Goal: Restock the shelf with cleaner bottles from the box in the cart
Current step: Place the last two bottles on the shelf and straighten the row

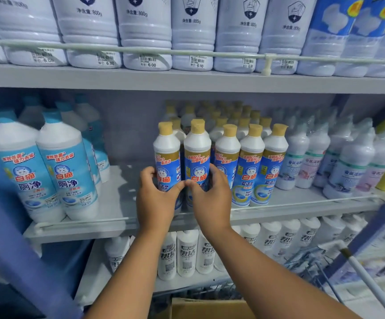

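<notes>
Two white cleaner bottles with tan caps and blue labels stand upright at the front of the middle shelf (117, 203). My left hand (157, 199) grips the left bottle (166, 153). My right hand (210, 199) grips the right bottle (197, 150). My thumbs nearly touch in front of them. More bottles of the same kind (249, 162) fill rows to the right and behind. The edge of a brown cardboard box (210, 308) shows at the bottom of the view.
Tall bottles with light-blue labels (67, 171) stand at the shelf's left, with bare shelf between them and my hands. Wrapped white bottles (348, 162) are on the right. Large white jugs (145, 35) line the upper shelf, white bottles (187, 252) the lower one.
</notes>
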